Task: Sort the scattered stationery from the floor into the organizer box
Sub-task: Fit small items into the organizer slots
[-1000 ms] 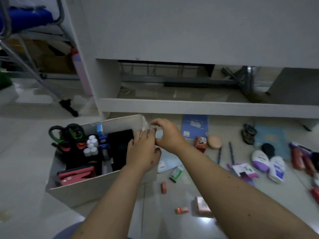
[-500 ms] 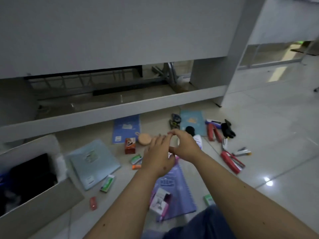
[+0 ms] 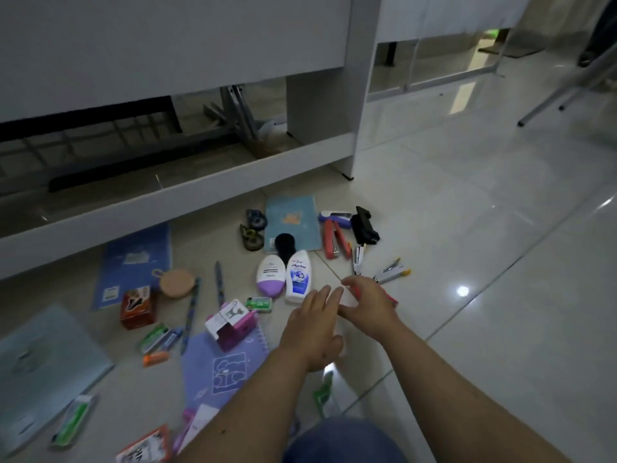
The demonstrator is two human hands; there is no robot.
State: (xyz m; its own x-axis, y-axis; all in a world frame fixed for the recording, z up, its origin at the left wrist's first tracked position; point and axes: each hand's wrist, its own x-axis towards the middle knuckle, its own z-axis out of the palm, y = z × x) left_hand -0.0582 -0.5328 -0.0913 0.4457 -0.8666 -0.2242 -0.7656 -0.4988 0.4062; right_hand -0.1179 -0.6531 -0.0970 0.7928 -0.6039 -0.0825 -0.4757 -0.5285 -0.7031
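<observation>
— What does the head camera show of your hands?

— Both reach out over the tiled floor (image 3: 467, 262). My left hand (image 3: 314, 325) is flat, fingers straight and loose, holding nothing. My right hand (image 3: 367, 304) is just beside it, fingers curled with thumb and forefinger arched toward each other. I cannot tell whether it grips anything. It hangs over a red stapler (image 3: 389, 297) that it mostly hides.

— And the stationery?

— Spread on the floor in front of the white desk (image 3: 200, 45). Just past my fingers stand a white lotion bottle with a blue label (image 3: 298, 275) and, touching it, a white-and-purple bottle (image 3: 271, 275). Behind them lies a teal notebook (image 3: 293, 218) with a black round thing (image 3: 285, 243) on its near edge. Two tape dispensers (image 3: 253, 230) sit left of it. Right of it are another red stapler (image 3: 335, 238), a blue-and-white stapler (image 3: 335, 218) and a black one (image 3: 364, 227). A grey stapler (image 3: 390, 271) lies near my right fingertips.

— Further left?

— A purple spiral notebook (image 3: 220, 369) with a small pink-and-white box (image 3: 230, 322) on its top edge, a green staple box (image 3: 258, 303), two pencils (image 3: 218, 284), a round peach pouch (image 3: 177, 283), an orange-brown box (image 3: 138, 307) and a blue notebook (image 3: 135, 262). The organizer box is out of view
</observation>
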